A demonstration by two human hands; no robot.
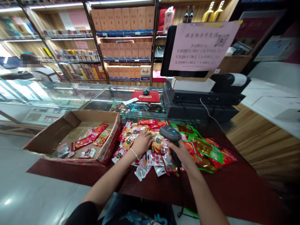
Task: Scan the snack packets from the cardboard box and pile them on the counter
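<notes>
My right hand (pixel 181 154) is wrapped round the handle of a black barcode scanner (pixel 171 135), its head pointing down over a heap of small snack packets (pixel 154 140) on the dark red counter (pixel 234 187). My left hand (pixel 142 142) rests on the packets to the scanner's left, fingers curled over an orange packet; a thin band sits on that wrist. Red and green flat packets (pixel 208 150) lie to the right of the scanner.
An open cardboard box (pixel 58 134) with several packets in it stands at the left. Behind the heap are a black till base (pixel 199 103), a monitor with a pink paper notice (pixel 201 45), a glass display case (pixel 70 93) and shelves of boxes. A person sits far left.
</notes>
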